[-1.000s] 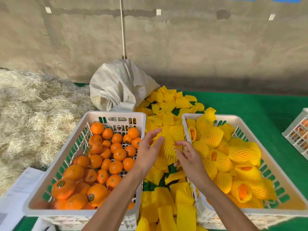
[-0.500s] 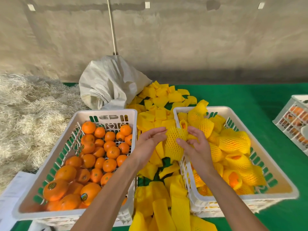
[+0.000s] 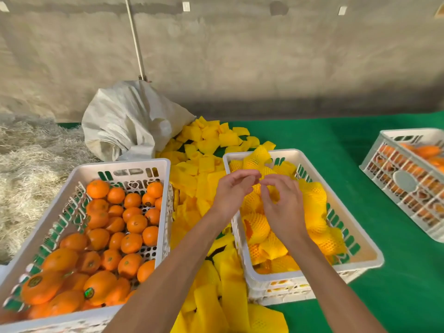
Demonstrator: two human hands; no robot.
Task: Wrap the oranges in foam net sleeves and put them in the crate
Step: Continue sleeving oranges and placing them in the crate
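Green matting: right crate point(image 3: 374, 257) part-filled, left crate point(image 3: 165, 164) full of bare oranges point(image 3: 131, 242); our left hand point(image 3: 231, 192) and right hand point(image 3: 283, 207) hover relaxed, empty.

My right hand point(image 3: 281, 207) covers whatever sits beneath it in the middle crate point(image 3: 242, 255), so I can't tell if it holds anything. Right of that crate, another crate point(image 3: 408, 179) runs off the frame edge.

No legible text — small round stickers point(image 3: 89, 293) on the oranges point(image 3: 101, 287), lower left of the frame, are too blurred to read.
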